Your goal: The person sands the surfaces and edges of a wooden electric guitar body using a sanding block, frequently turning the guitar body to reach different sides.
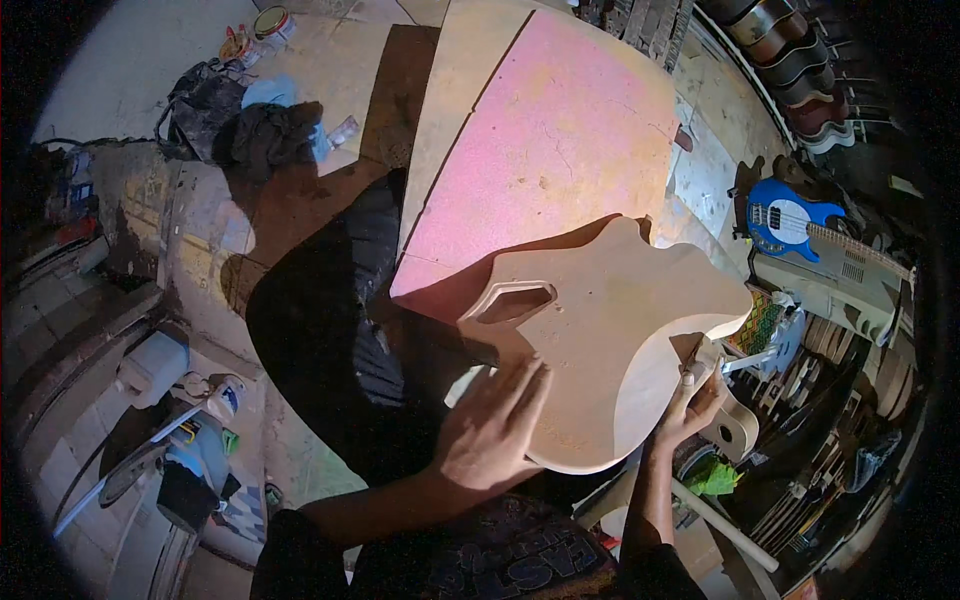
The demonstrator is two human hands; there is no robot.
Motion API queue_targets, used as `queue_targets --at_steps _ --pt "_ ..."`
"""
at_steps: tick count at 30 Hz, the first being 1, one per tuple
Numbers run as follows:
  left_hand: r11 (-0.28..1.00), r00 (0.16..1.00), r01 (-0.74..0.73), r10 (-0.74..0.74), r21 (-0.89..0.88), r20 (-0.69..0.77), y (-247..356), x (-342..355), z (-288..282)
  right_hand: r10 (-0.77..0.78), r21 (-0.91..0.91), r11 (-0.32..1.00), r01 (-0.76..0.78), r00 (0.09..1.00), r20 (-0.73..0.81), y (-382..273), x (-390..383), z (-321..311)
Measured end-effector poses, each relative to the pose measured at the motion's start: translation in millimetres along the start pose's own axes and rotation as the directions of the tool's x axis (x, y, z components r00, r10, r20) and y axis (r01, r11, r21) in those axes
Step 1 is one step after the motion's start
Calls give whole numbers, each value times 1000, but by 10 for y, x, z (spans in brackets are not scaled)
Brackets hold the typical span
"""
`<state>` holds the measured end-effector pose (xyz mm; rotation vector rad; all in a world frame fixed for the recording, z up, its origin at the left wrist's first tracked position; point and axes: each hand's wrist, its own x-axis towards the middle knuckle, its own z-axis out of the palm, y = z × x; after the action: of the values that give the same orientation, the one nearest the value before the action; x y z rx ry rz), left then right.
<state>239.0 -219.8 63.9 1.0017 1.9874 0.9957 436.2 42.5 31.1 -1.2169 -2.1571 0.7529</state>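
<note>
An unpainted tan electric guitar body (590, 330) is tilted up in front of me, resting against a pink-topped board. It has a recessed opening near its left edge and a paler smooth patch at the lower right. My left hand (492, 425) lies on its lower left part, fingers stretched out and side by side; whatever is under the palm is hidden. At the right edge my right hand (690, 405) grips the body by the notch, with the thumb on the face and the other fingers round the rim.
Beyond the body lies the large pink and tan board (560, 130). A blue electric guitar (775, 220) stands to the right, near stacked wood pieces (790, 480). Several guitar bodies (800, 60) hang at the upper right. A black bag (205, 105) and a paint can (273, 24) sit at the upper left.
</note>
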Motion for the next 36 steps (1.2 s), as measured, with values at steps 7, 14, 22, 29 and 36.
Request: queue_targets --at_steps 7,14,22,29,36 --pt "952 983 181 -184 248 -11 -364 64 -90 33 41 999 -32 999 -6 -126 4 59" --pt "915 952 305 -303 264 -49 -415 189 -162 17 0 1000 -17 1000 4 -98 1 36" --pt "931 952 304 -293 202 -87 -453 224 -118 -10 39 999 10 1000 -10 -166 10 91" --pt "916 945 328 -320 231 -72 -524 240 -82 1 39 999 -1 1000 8 -127 22 73" --pt "934 950 311 -299 174 -92 -594 248 -80 27 82 996 -26 1000 -6 -201 36 116"
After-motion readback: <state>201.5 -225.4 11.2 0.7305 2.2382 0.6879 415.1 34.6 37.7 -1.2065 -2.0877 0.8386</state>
